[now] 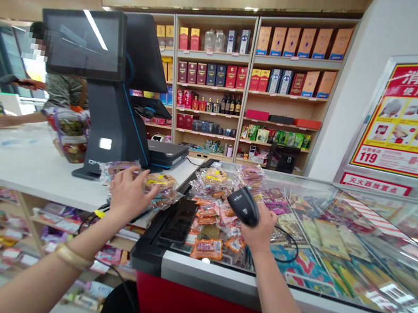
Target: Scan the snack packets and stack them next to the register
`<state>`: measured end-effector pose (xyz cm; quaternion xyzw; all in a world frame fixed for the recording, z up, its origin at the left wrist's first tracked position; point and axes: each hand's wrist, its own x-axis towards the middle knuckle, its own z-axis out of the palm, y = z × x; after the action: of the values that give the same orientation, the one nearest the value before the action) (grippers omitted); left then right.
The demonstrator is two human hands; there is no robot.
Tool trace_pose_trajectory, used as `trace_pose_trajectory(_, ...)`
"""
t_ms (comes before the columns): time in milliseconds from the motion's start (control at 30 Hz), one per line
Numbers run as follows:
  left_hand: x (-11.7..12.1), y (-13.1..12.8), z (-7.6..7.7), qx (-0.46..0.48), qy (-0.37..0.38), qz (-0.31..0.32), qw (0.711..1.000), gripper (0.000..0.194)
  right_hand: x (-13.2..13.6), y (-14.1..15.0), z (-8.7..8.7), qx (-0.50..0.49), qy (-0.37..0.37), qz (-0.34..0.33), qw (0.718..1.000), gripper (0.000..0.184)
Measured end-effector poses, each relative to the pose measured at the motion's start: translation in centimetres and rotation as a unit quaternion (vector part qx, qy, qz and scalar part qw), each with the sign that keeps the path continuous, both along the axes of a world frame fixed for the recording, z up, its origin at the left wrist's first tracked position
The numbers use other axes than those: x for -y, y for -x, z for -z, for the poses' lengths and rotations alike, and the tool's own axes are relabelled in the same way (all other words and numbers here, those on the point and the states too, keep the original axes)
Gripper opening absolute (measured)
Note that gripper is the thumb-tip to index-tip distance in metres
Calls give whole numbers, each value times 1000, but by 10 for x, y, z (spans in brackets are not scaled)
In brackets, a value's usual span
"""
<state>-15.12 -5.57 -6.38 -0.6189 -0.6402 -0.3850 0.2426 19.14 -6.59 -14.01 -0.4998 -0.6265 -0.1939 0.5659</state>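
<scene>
My left hand (131, 190) is open, fingers spread, over the counter's end beside two clear-wrapped snack packs. One yellow-labelled snack pack (165, 185) lies by its thumb side, and a purplish pack (116, 168) is partly hidden behind the fingers. I cannot tell how firmly the hand touches them. My right hand (261, 228) is closed around a black barcode scanner (244, 206), its head pointing left above the freezer's glass top. Below the scanner lie several small orange-wrapped snacks (207, 248), with more bagged snacks (211, 178) behind them. A black phone (179, 220) lies left of these.
A dark checkout terminal (117, 124) stands on the white counter (25, 167). The glass-topped freezer (366, 227) reaches to the right, with the scanner's cable (292, 255) curling over it. Across the counter a person (62, 93) stands near a filled bag (71, 132). Stocked shelves (217, 61) line the back wall.
</scene>
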Motion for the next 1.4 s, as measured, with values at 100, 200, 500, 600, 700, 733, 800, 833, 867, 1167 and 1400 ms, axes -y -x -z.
trace_pose_trajectory(100, 4, -4, 0, 7, -31, 15, 999, 43, 0, 0, 0, 2, 8, -3, 1000, 19)
trace_pose_trajectory(200, 7, -14, -3, 3, -67, 73, 995, 42, 1, 1, -2, -1, 8, -6, 1000, 19)
trace_pose_trajectory(500, -19, -106, 0, 82, -19, 285, 955, 52, 0, 2, -14, -13, 19, 10, 1000, 13)
trace_pose_trajectory(600, -47, -137, 2, 114, 49, 254, 959, 66, -6, -2, -33, -13, 38, 23, 999, 14)
trace_pose_trajectory(700, -73, -153, 1, 130, 125, 160, 971, 81, -17, -9, -52, 15, 40, 31, 999, 15)
trace_pose_trajectory(733, -80, -154, 1, 128, 147, 138, 971, 85, -22, -12, -57, 26, 39, 30, 998, 15)
trace_pose_trajectory(800, -91, -153, 3, 117, 176, 116, 970, 89, -31, -19, -61, 45, 37, 24, 998, 14)
trace_pose_trajectory(833, -95, -151, 5, 110, 184, 114, 970, 90, -35, -21, -60, 51, 36, 17, 998, 14)
trace_pose_trajectory(867, -99, -148, 8, 103, 187, 115, 970, 90, -38, -24, -57, 56, 35, 13, 998, 14)
trace_pose_trajectory(1167, -106, -140, 33, 79, 119, 177, 974, 80, -37, -32, -28, 89, 65, -24, 994, 9)
trace_pose_trajectory(1400, -103, -142, 40, 66, -4, 264, 962, 90, -28, -32, -35, 84, 71, -27, 994, 10)
